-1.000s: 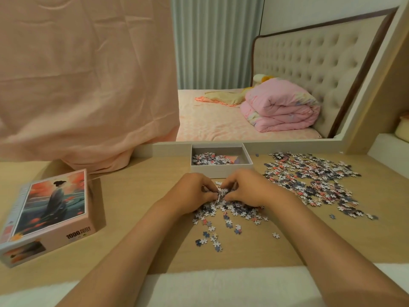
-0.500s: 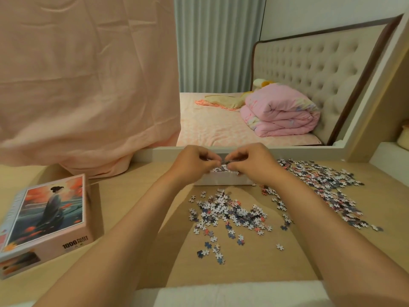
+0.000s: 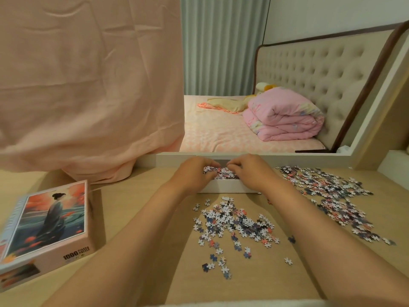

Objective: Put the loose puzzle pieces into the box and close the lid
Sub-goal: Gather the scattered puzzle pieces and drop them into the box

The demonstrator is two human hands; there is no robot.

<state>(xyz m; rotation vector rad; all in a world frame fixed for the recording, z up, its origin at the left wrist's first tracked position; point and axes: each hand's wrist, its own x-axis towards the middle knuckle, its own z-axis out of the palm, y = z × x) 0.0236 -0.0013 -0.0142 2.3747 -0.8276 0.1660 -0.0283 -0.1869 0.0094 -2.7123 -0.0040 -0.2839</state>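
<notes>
The white puzzle box [image 3: 228,187] sits open at the back middle of the wooden table. Both my hands are over it, fingers curled inward. My left hand [image 3: 194,173] and my right hand [image 3: 250,171] cup a clump of puzzle pieces [image 3: 211,169] between them, low inside the box. One loose pile of pieces [image 3: 234,222] lies just in front of the box between my forearms. A larger spread of pieces [image 3: 332,191] covers the table to the right. The box lid [image 3: 51,220], printed with a figure and orange trees, lies at the left.
A pink cloth [image 3: 88,85] hangs down onto the table's back left. A white-framed mirror [image 3: 254,156] stands right behind the box, showing a bed. A white ledge [image 3: 396,161] is at the far right.
My hands gathered a clump of pieces from the middle pile, lifted it away from me, and now hold it down inside the box. The middle pile is thinner.
</notes>
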